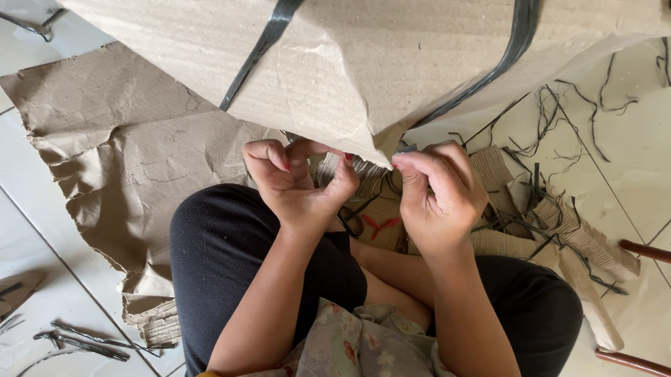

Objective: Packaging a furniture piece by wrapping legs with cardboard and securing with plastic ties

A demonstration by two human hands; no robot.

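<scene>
We pinch the torn corner of the big cardboard box (pixel 343 79) above our lap, left hand (pixel 296 182) and right hand (pixel 437 196) fingers closed on its edge, to hold it steady.

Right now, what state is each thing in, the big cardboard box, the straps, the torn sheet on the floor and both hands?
Large brown cardboard box: crumpled, bottom corner torn.
Black plastic straps: wrapped across the box, intact.
Brown cardboard sheet: torn and creased, lying flat on the white tiled floor.
Left hand: closed, pinching at the box corner.
Right hand: closed, pinching at the same corner.
Black strap scraps: cut, scattered loose.
</scene>
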